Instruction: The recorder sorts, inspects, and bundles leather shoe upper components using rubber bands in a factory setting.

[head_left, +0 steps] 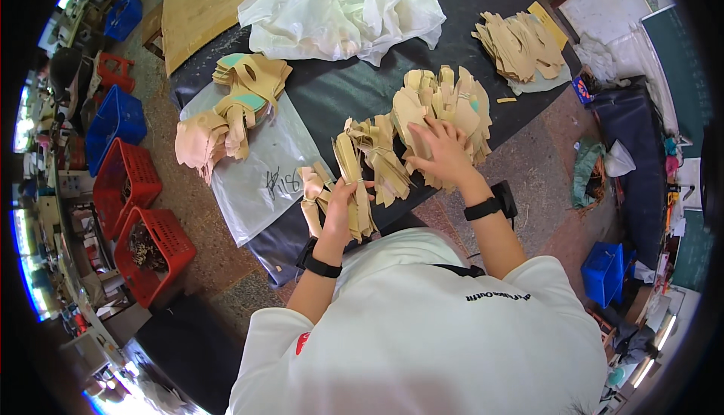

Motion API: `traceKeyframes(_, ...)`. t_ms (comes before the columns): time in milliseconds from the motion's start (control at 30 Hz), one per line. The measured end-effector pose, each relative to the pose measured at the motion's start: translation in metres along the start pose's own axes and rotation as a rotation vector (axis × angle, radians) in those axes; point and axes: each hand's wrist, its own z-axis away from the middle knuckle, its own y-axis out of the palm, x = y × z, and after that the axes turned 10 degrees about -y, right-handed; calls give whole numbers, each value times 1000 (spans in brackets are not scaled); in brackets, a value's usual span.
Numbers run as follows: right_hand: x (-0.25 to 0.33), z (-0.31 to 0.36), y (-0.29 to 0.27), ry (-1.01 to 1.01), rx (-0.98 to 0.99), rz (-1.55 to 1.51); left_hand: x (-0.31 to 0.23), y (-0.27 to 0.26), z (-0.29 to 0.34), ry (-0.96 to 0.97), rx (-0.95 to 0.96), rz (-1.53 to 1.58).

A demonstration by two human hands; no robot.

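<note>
My left hand (339, 207) is closed round a narrow upright bundle of beige cut pieces (350, 160) at the near edge of the dark table. Spread fingers of my right hand (446, 157) lie on a larger group of beige cut-piece stacks (469, 109), some with pale green parts. Between the two hands leans another bundle of beige strips (383, 162), tied round its middle. A smaller tied bundle (311, 189) is just left of my left hand. My left fingertips are partly hidden behind the bundle they hold.
Stacked beige pieces (253, 87) and pinkish pieces (202, 139) lie on a white plastic sheet (260, 177) at left. Crumpled clear plastic bags (332, 19) cover the far side. Another beige stack (520, 45) sits far right. Red crates (154, 256) and a blue crate (115, 124) stand on the floor.
</note>
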Motion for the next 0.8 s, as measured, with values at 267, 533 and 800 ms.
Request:
traceKeyframes(267,23,5,26,-33,-340,-1,1,-7,1,10,27,17)
traceKeyframes(533,83,16,77,-131,-169,-130,6,-18,-3,-10,61,79)
traceKeyframes(800,91,21,79,-248,-74,-431,13,-27,-2,-19,51,169)
